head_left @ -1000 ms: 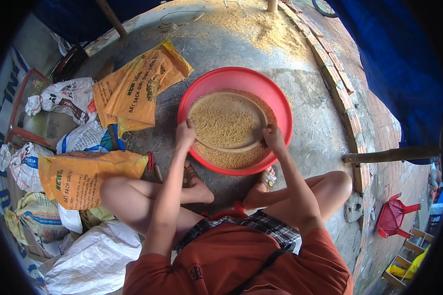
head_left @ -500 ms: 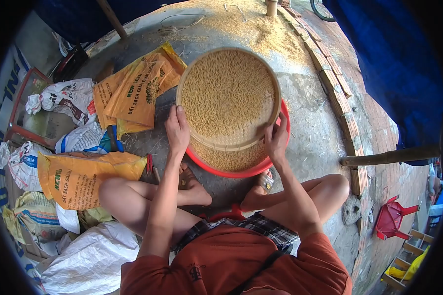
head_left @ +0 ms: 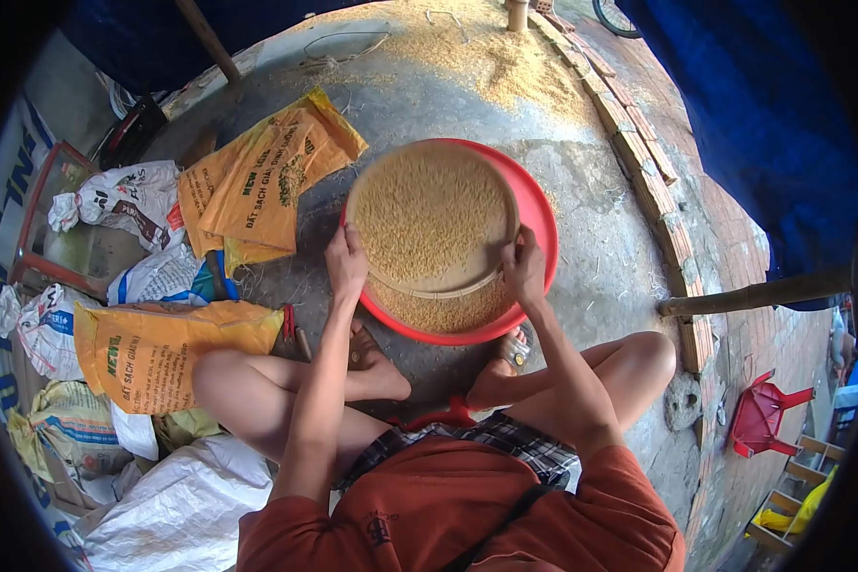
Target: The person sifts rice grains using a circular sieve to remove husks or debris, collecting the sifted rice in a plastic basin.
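Lower than before, the tray hangs over the basin, both hands gripping opposite edges, probably for balance.

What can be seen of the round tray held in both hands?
The shallow round tray, tan, apparently woven, has a raised rim. Grain covers most of it, blurred, leaving a bare patch near the right hand. It overlies the red basin; contact between them is unclear. The left hand holds its left edge, the right hand its right.
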Demonstrator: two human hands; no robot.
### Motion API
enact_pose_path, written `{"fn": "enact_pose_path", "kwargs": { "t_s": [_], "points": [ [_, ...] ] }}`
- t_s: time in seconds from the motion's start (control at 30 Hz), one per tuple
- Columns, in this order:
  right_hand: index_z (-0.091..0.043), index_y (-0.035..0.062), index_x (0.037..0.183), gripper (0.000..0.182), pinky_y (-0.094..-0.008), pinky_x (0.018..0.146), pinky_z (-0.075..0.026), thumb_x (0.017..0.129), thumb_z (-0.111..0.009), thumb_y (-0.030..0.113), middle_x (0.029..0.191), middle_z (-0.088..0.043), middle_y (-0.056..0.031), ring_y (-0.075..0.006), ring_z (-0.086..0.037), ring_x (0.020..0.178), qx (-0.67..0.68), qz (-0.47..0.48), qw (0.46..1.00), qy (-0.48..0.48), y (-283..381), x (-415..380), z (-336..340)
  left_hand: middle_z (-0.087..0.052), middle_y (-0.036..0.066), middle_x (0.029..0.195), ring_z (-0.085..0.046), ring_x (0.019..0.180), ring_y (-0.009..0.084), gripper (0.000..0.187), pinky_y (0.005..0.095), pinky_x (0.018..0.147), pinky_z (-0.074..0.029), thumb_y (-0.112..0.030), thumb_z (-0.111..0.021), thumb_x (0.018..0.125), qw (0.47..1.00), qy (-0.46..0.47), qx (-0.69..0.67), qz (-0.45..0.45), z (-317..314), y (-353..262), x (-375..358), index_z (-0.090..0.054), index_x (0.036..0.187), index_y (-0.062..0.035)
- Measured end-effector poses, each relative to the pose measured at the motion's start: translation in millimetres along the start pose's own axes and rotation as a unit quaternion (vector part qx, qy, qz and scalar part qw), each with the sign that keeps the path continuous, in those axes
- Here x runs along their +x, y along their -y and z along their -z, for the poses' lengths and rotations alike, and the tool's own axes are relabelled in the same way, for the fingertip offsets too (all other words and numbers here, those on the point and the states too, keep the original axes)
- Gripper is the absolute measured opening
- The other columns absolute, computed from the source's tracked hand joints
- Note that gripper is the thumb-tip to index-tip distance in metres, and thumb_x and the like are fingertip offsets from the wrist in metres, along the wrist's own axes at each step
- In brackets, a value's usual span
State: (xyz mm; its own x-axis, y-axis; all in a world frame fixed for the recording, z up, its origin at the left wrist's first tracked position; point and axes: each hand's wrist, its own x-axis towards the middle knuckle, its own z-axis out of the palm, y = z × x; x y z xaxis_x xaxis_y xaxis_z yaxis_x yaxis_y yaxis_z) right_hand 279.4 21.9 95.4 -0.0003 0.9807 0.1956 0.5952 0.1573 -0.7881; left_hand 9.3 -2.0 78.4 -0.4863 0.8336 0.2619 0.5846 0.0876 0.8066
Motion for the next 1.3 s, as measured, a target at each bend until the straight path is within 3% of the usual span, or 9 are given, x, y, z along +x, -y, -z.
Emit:
{"fn": "enact_pose_path", "kwargs": {
  "t_s": [0.17,0.27,0.37,0.5,0.7,0.83,0.9,1.03,1.3],
  "points": [
    [-0.027,0.004,0.115,0.042,-0.0382,0.048,-0.041,0.076,-0.045,0.006,0.06,-0.053,-0.0168,-0.0315,-0.052,0.051,0.102,0.069,0.989,-0.083,30.6,2.9,9.8,-0.053,0.023,0.07,-0.053,0.07,0.0377,0.026,0.0393,0.061,-0.039,-0.018,-0.034,0.085,0.997,-0.036,-0.066,-0.034,26.4,-50.5,7.8,-0.048,0.083,0.0041],
    [-0.033,0.0027,0.111,0.037,-0.0396,0.051,-0.042,0.077,-0.045,0.01,0.064,-0.054,-0.0189,-0.0337,-0.054,0.055,-0.005,-0.019,1.0,0.004,-11.9,2.7,-12.2,-0.053,0.024,0.072,-0.053,0.072,0.0387,0.026,0.0403,0.061,-0.039,-0.018,-0.036,0.084,0.997,-0.033,-0.034,-0.063,-15.9,18.7,1.7,-0.049,0.082,0.0043],
    [-0.039,-0.0009,0.104,0.031,-0.0417,0.057,-0.042,0.077,-0.045,0.013,0.068,-0.055,-0.0219,-0.0359,-0.055,0.061,-0.064,0.0,0.998,0.005,-57.6,-9.9,-31.4,-0.054,0.026,0.076,-0.053,0.076,0.0385,0.031,0.0427,0.063,-0.039,-0.023,-0.038,0.083,0.994,0.057,0.056,0.079,-36.8,63.2,-22.8,-0.052,0.078,0.0043],
    [-0.039,-0.0028,0.103,0.031,-0.0413,0.057,-0.043,0.077,-0.045,0.012,0.069,-0.055,-0.0218,-0.0352,-0.055,0.062,-0.112,0.003,0.993,0.025,-57.7,-9.2,-30.1,-0.056,0.023,0.078,-0.055,0.077,0.0356,0.032,0.0396,0.063,-0.04,-0.024,-0.037,0.085,0.99,0.088,0.077,0.084,-37.2,69.5,-19.7,-0.053,0.084,0.0029],
    [-0.035,-0.0027,0.107,0.032,-0.0352,0.052,-0.042,0.077,-0.044,0.007,0.064,-0.053,-0.0172,-0.0259,-0.054,0.055,0.093,0.031,0.993,-0.071,21.2,5.0,-2.7,-0.053,0.026,0.073,-0.052,0.072,0.041,0.029,0.0439,0.06,-0.039,-0.021,-0.034,0.086,0.999,-0.014,-0.053,-0.005,19.0,-41.9,7.2,-0.05,0.085,0.0039],
    [-0.036,-0.0034,0.109,0.033,-0.0338,0.052,-0.042,0.079,-0.044,0.009,0.064,-0.054,-0.0169,-0.0236,-0.054,0.054,0.104,0.03,0.992,-0.065,10.3,7.0,-7.4,-0.053,0.025,0.07,-0.051,0.069,0.0415,0.03,0.0424,0.058,-0.039,-0.021,-0.034,0.087,0.998,-0.028,-0.049,-0.039,9.1,-23.7,7.2,-0.05,0.085,0.0035],
    [-0.038,-0.0041,0.109,0.035,-0.0333,0.053,-0.043,0.079,-0.044,0.011,0.065,-0.055,-0.0171,-0.0242,-0.055,0.055,0.055,0.005,0.998,-0.042,-4.6,3.4,-13.3,-0.047,0.019,0.06,-0.047,0.054,0.028,0.033,0.0363,0.054,-0.036,-0.025,-0.036,0.087,0.995,-0.073,-0.016,-0.065,-9.5,8.3,2.5,-0.05,0.08,0.0035],
    [-0.039,-0.0045,0.11,0.036,-0.0325,0.054,-0.044,0.079,-0.045,0.013,0.065,-0.057,-0.0162,-0.0237,-0.056,0.057,0.04,-0.019,0.999,-0.028,-11.7,2.4,-18.2,-0.051,0.022,0.063,-0.049,0.058,0.0365,0.032,0.0363,0.054,-0.038,-0.022,-0.037,0.086,1.0,-0.018,-0.001,0.014,-17.2,38.4,0.2,-0.052,0.078,0.0049],
    [-0.039,-0.0025,0.111,0.036,-0.029,0.048,-0.043,0.078,-0.046,0.01,0.061,-0.056,-0.0121,-0.017,-0.055,0.052,0.157,-0.071,0.985,0.029,21.6,0.4,-13.6,-0.051,-0.002,0.065,-0.045,0.059,0.0069,0.02,0.0238,0.056,-0.038,-0.02,-0.048,0.083,0.954,0.096,-0.184,0.215,-2.4,33.2,5.0,-0.057,0.086,-0.0029]
  ]
}}
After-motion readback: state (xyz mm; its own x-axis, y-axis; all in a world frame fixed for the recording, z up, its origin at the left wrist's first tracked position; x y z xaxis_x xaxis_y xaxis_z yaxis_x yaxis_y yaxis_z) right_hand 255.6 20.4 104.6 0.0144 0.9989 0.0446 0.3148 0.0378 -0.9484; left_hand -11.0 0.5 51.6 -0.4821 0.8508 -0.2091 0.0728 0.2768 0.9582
